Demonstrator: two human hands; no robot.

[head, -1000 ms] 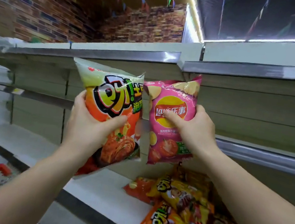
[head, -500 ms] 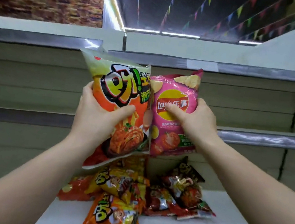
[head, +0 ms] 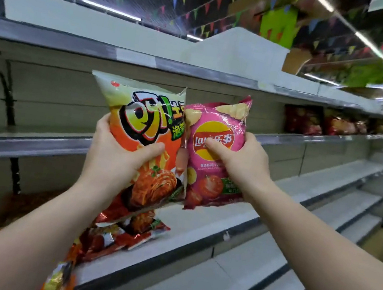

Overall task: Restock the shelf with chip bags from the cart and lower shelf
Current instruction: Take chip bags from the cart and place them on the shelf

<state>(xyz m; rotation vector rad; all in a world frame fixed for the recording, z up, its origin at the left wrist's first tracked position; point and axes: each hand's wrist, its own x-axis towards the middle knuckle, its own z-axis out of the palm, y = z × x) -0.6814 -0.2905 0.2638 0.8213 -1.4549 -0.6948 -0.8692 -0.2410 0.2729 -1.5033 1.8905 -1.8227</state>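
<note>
Both bare forearms reach up and forward from the bottom corners of the view, converging in front of the shelving. The left hand [head: 117, 157] is raised with the wrist slightly bent back, its fingers hidden behind an orange and pale-green kimchi-flavour snack bag [head: 141, 134] and its thumb pressed across the front of the bag just below the large logo. The grip is closed on the bag's left edge and middle, and the bag stands nearly upright, leaning a little to the left at the top.

The right hand [head: 243, 163] is held at about the same height, with the arm stretched in from the lower right. Its thumb lies across the yellow and red logo of a pink Lay's tomato chip bag [head: 215, 148], and the remaining fingers wrap around the bag's right edge and back, so this hand too is clamped on its bag. The two bags are side by side, with their inner edges touching or overlapping.

Both bags hang in the air in front of the bare middle shelf [head: 33, 143], below the top shelf rail [head: 75, 45]. Underneath the left wrist, a loose heap of red and orange chip bags [head: 119, 236] lies on the white lower shelf [head: 196, 231]. Further right along the middle shelf stand several dark red bags [head: 303, 119], blurred.
</note>
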